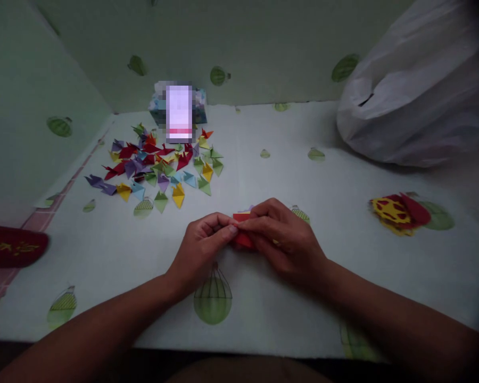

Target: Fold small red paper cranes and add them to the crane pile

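Observation:
Both hands meet over a small piece of red paper [242, 239] near the middle of the table. My left hand [201, 249] pinches its left side with curled fingers. My right hand [281, 236] covers its right side, fingers closed on it. Most of the red paper is hidden under my fingers. A little above the hands a heap of several folded paper shapes [159, 165] in red, purple, green, yellow and blue lies on the white tablecloth [343, 255].
A blurred box [178, 109] stands behind the heap by the wall. A large white plastic bag [419, 90] fills the back right. A red and yellow paper cut-out [401, 211] lies at the right. A dark red object [11, 244] lies at the left edge.

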`<state>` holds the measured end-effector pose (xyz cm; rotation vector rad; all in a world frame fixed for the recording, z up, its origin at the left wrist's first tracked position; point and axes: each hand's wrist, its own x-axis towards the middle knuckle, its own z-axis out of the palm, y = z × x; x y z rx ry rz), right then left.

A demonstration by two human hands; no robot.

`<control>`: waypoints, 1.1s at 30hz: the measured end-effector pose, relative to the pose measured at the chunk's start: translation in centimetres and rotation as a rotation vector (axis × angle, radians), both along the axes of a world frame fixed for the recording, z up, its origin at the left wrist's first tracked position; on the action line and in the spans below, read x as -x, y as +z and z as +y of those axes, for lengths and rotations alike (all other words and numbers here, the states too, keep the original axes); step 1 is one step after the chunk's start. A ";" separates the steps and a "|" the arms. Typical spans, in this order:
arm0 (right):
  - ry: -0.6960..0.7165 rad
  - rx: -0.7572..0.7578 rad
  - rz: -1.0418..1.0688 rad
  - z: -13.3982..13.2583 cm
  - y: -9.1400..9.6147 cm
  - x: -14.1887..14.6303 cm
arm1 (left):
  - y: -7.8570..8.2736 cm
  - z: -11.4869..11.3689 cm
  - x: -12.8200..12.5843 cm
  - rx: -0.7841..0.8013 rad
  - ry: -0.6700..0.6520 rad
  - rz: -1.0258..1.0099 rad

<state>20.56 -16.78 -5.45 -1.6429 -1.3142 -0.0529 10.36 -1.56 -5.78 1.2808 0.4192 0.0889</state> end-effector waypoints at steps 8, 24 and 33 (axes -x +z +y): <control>-0.051 0.082 -0.195 -0.2 0.1 -0.3 | -0.1 0.1 0.0 -0.008 -0.012 -0.017; 0.013 0.105 0.774 0.1 0.0 -1.3 | 0.7 0.0 -0.2 -0.239 0.071 -0.032; 0.006 0.158 0.662 0.1 0.0 -0.8 | 0.5 0.1 -0.1 -0.286 0.045 -0.032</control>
